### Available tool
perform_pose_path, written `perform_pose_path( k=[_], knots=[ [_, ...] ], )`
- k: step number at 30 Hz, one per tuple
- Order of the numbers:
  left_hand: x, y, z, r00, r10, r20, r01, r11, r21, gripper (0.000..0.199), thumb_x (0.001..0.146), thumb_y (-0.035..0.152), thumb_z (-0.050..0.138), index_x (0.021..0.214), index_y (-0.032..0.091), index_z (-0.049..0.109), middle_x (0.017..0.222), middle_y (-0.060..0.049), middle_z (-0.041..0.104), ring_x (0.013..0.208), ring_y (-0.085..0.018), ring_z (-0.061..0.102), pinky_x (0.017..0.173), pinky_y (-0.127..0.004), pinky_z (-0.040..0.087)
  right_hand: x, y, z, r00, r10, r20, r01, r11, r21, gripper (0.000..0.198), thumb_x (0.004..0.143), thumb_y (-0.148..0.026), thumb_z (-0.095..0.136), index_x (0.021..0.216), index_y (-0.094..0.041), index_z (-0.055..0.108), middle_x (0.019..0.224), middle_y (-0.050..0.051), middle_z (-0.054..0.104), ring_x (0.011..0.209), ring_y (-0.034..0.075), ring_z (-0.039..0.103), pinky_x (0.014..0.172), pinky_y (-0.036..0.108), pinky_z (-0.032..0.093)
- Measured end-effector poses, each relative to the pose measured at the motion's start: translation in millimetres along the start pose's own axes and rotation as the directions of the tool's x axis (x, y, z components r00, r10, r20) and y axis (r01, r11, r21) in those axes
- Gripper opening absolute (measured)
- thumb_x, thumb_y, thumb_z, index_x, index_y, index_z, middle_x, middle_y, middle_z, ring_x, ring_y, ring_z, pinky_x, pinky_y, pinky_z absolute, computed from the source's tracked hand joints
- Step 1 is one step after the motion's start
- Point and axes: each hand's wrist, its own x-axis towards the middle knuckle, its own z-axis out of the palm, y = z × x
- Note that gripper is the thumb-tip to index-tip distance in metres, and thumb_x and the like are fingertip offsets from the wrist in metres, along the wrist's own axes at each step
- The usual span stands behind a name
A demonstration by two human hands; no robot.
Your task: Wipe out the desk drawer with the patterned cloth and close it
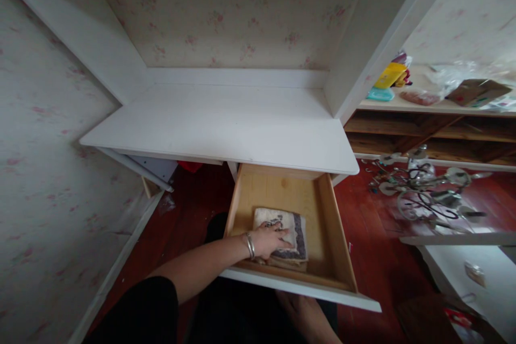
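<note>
A: How many hands do you count?
B: Two. The left hand [271, 241] lies palm down, its grip spread flat on the cloth. The right hand [296, 303] is partly hidden below the drawer front, so I cannot tell how its grip stands.

A: How many cloths?
B: One folded cloth [290, 220] that I can be sure of, pale with a dark patterned border. A beige layer shows under its near edge; whether that is a second piece, I cannot tell.

A: Where does it lie?
B: Inside the one pulled-out drawer [282, 191], toward the front, with bare wood behind it and to its right. The drawer juts from under the right part of one white bench [242, 118].

A: And off to the right?
B: One chandelier [447, 199] on the red floor [363, 220], several arms tangled together. Beyond it, one low cabinet [435, 124] carries one yellow container [390, 75] and one brown box [478, 92], among other things.
</note>
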Motion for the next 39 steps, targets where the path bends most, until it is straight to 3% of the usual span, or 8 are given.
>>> perform_pose_path(
  k=[8, 12, 15, 18, 22, 29, 37, 39],
  knots=[
    [-12.4, -109.4, -38.9, 0.985, -0.171, -0.012, 0.171, 0.985, -0.005, 0.094, 0.065, 0.02, 0.078, 0.146, 0.043, 0.036, 0.163, 0.003, 0.018, 0.149, -0.031, 0.016, 0.117, -0.051, 0.023, -5.9, -12.3, -2.6, 1.0, 0.009, -0.02, -0.01, 0.999, -0.053, 0.065, 0.097, -0.065, 0.024, 0.118, -0.022, 0.07, 0.125, 0.01, 0.067, 0.124, 0.033, 0.055, 0.107, 0.044, 0.039],
    [-1.5, -136.2, -56.9, 0.965, -0.263, -0.02, 0.263, 0.965, -0.007, 0.09, 0.068, 0.019, 0.073, 0.146, 0.044, 0.035, 0.164, 0.004, 0.015, 0.149, -0.03, 0.015, 0.117, -0.047, 0.021, -9.7, -24.7, -7.5, 0.999, 0.028, -0.029, -0.03, 0.997, -0.076, 0.066, 0.099, -0.062, 0.024, 0.117, -0.019, 0.07, 0.123, 0.012, 0.067, 0.122, 0.033, 0.056, 0.104, 0.044, 0.041],
    [5.1, -126.3, -58.5, 0.953, -0.301, -0.025, 0.302, 0.953, 0.011, 0.086, 0.069, 0.024, 0.072, 0.145, 0.043, 0.037, 0.164, 0.001, 0.014, 0.148, -0.034, 0.015, 0.115, -0.056, 0.021, -10.4, -28.2, -8.4, 0.999, 0.043, -0.025, -0.044, 0.996, -0.079, 0.065, 0.099, -0.061, 0.024, 0.117, -0.019, 0.07, 0.124, 0.012, 0.067, 0.122, 0.033, 0.056, 0.103, 0.043, 0.041],
    [6.1, -108.0, -49.2, 0.937, -0.345, -0.053, 0.345, 0.938, -0.007, 0.094, 0.068, 0.046, 0.075, 0.15, 0.038, 0.028, 0.164, -0.005, 0.009, 0.148, -0.039, 0.011, 0.113, -0.065, 0.018, -9.6, -25.8, -6.9, 0.999, 0.043, -0.029, -0.045, 0.997, -0.063, 0.062, 0.1, -0.059, 0.025, 0.121, -0.019, 0.068, 0.126, 0.01, 0.066, 0.125, 0.031, 0.055, 0.105, 0.041, 0.039],
    [4.3, -97.2, -31.6, 0.89, -0.427, -0.161, 0.436, 0.9, 0.023, 0.107, 0.066, 0.059, 0.075, 0.153, 0.025, 0.024, 0.163, -0.014, 0.011, 0.146, -0.045, 0.013, 0.112, -0.065, 0.02, -8.4, -18.7, -6.6, 1.0, 0.008, -0.021, -0.009, 0.999, -0.054, 0.059, 0.1, -0.058, 0.027, 0.126, -0.022, 0.065, 0.132, 0.007, 0.063, 0.128, 0.03, 0.052, 0.107, 0.039, 0.039],
    [7.5, -104.0, -32.7, 0.863, -0.368, -0.347, 0.429, 0.896, 0.117, 0.06, 0.086, 0.01, 0.049, 0.142, 0.029, 0.045, 0.154, -0.011, 0.035, 0.134, -0.032, 0.041, 0.099, -0.047, 0.044, -8.2, -16.6, -8.0, 0.998, -0.017, -0.06, 0.017, 1.0, -0.005, 0.056, 0.098, -0.06, 0.032, 0.125, -0.024, 0.066, 0.129, 0.007, 0.064, 0.125, 0.031, 0.055, 0.104, 0.039, 0.041],
    [12.4, -79.8, -37.4, 0.761, -0.494, -0.42, 0.537, 0.844, -0.02, 0.06, 0.082, 0.002, 0.048, 0.137, 0.028, 0.048, 0.14, -0.013, 0.048, 0.116, -0.027, 0.057, 0.088, -0.043, 0.052, -14.7, -29.6, -11.1, 0.999, -0.031, -0.041, 0.027, 0.993, -0.111, 0.052, 0.102, -0.046, 0.028, 0.106, -0.022, 0.073, 0.112, 0.009, 0.072, 0.113, 0.03, 0.063, 0.097, 0.037, 0.043],
    [9.9, -68.4, -33.1, 0.684, -0.567, -0.459, 0.532, 0.818, -0.218, 0.066, 0.076, -0.001, 0.053, 0.136, 0.026, 0.049, 0.14, -0.012, 0.05, 0.116, -0.025, 0.058, 0.094, -0.041, 0.051, -13.9, -26.5, -8.6, 0.998, -0.012, -0.054, 0.007, 0.996, -0.089, 0.051, 0.102, -0.046, 0.029, 0.105, -0.022, 0.074, 0.112, 0.009, 0.072, 0.111, 0.029, 0.064, 0.095, 0.035, 0.044]
  ],
)
